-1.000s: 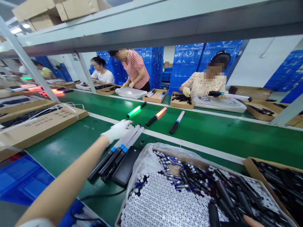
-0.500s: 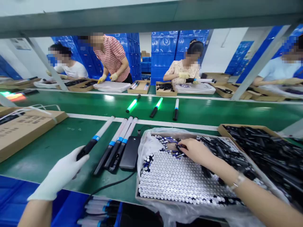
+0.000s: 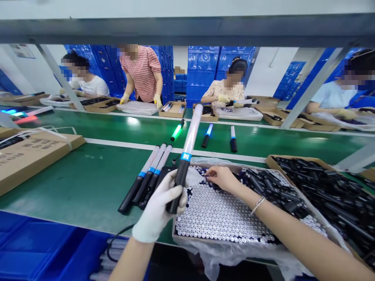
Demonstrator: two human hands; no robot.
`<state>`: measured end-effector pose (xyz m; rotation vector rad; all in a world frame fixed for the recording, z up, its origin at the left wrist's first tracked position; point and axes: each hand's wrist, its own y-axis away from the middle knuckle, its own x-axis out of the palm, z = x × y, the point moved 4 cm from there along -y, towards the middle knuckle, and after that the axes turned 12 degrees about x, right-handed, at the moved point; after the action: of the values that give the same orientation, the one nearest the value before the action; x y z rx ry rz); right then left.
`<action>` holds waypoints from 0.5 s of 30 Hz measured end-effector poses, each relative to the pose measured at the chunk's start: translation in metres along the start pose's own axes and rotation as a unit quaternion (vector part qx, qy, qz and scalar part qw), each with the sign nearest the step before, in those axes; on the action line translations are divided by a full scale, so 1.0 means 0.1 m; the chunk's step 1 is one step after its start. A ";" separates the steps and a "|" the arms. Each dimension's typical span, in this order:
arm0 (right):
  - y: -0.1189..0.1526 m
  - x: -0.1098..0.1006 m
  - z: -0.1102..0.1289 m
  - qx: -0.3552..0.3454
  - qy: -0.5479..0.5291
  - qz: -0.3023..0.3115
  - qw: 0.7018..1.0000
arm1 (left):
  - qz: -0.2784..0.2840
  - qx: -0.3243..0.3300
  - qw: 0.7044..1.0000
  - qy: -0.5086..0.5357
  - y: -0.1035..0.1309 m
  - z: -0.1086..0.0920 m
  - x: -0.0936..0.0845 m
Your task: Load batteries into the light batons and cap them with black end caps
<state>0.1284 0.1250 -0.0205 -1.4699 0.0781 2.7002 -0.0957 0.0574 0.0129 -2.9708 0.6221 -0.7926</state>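
Note:
My gloved left hand (image 3: 164,203) is closed around the black handle of a light stick (image 3: 190,140), which has a clear tube and a blue band marked 2. The stick is raised and tilted, its tube unlit. My bare right hand (image 3: 224,178) reaches into the box of batteries (image 3: 216,212), fingertips pinched at small batteries near its back edge; what exactly they hold is too small to tell. Black plastic parts (image 3: 269,187) lie over the batteries at the right. Three more sticks (image 3: 152,170) lie on the green table, left of a partly hidden black power bank (image 3: 164,173).
A box of black parts (image 3: 322,195) stands at the right, a cardboard box (image 3: 35,156) at the left. Light sticks, one green (image 3: 177,130) and one blue (image 3: 207,136), lie on the belt beyond. Several people work across it. A shelf (image 3: 187,29) spans overhead.
My left hand has moved right and lifted its stick in front of the battery box. My right hand has shifted slightly left. The sticks on the belt have moved right; one now glows blue.

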 end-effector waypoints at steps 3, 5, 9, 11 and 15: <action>0.28 -0.30 0.00 0.007 -0.021 -0.064 0.998 | -0.012 -0.007 0.999 0.031 -0.05 0.14 0.15; 0.59 -0.47 0.03 -0.008 -0.059 -0.100 0.993 | -0.029 0.006 0.999 0.024 -0.08 0.21 0.22; 1.19 -0.57 0.14 -0.053 -0.162 -0.148 0.974 | -0.070 0.067 0.995 -0.029 -0.15 0.31 0.33; 1.38 -0.52 0.18 -0.073 -0.172 -0.165 0.968 | -0.069 0.076 0.994 -0.047 -0.17 0.38 0.38; 1.54 -0.43 0.25 -0.131 -0.159 -0.217 0.954 | -0.093 0.073 0.991 -0.064 -0.18 0.52 0.42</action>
<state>0.1183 -0.0283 0.0313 -0.9311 -0.5691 2.5929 -0.0304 0.0533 -0.0109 -2.9431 0.2710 -0.6196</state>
